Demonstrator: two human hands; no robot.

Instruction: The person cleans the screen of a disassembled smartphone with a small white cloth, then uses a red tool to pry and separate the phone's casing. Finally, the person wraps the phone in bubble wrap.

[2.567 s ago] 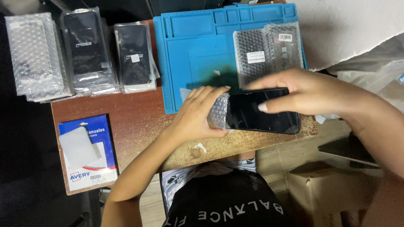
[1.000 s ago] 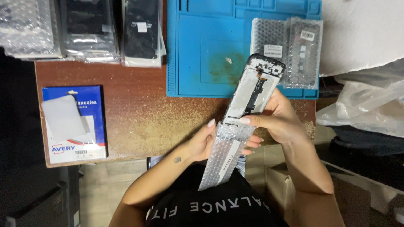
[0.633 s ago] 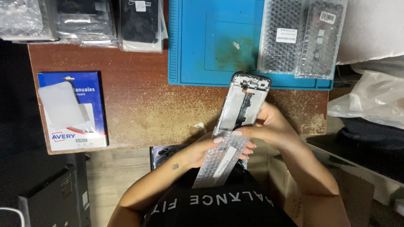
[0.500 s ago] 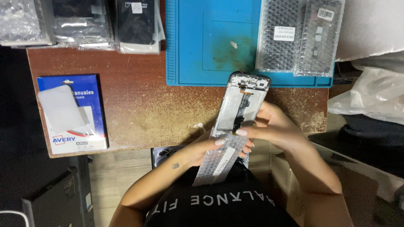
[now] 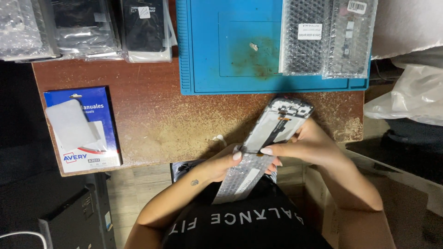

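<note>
Phone screen assembly (image 5: pixel 279 124) was half out of its bubble-wrap sleeve (image 5: pixel 240 177), left hand (image 5: pixel 221 163) gripping the sleeve, right hand (image 5: pixel 304 145) grasping the panel; pulling straight by the edges looked safest.

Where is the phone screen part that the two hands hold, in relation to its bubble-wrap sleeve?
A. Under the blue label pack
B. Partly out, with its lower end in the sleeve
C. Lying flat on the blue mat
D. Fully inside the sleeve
B: the screen part sticks up out of the sleeve, held by the left hand and right hand over the table edge.
</note>
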